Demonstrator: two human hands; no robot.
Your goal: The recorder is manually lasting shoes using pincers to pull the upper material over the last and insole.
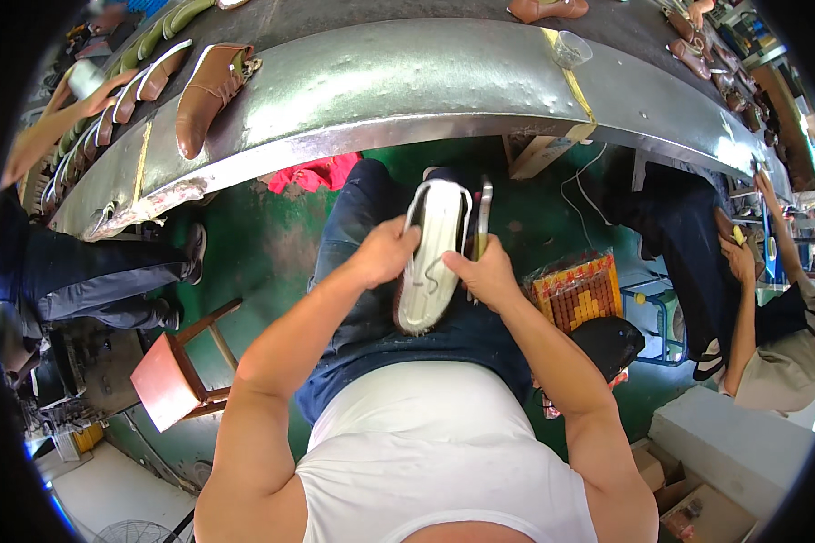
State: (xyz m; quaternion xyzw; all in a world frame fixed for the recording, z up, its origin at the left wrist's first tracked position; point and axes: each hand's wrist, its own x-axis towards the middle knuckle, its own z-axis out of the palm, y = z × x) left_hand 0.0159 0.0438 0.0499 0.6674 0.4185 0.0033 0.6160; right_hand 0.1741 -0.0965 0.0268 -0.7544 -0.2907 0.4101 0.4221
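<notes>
Over my lap an upturned shoe (pixel 436 244) shows its pale, cream-white underside, with a dark scribbled mark near the heel end and a white edge strip standing up round the toe. My left hand (pixel 388 251) is closed on the shoe's left edge. My right hand (pixel 489 273) presses its thumb on the shoe's right side, and its fingers are wrapped round a slim hand tool (pixel 485 204) with a shiny metal end and a yellowish part. The tool stands upright just right of the shoe; its lower part is hidden by the hand, so its exact kind cannot be told.
Ahead runs a metal-edged bench (pixel 380 81) with a brown ankle boot (pixel 210 95) and a clear cup (pixel 570 50). A wooden stool (pixel 174 380) stands left, a beaded seat mat (pixel 578 299) right. Co-workers (pixel 54 281) are at both sides, among rows of shoes.
</notes>
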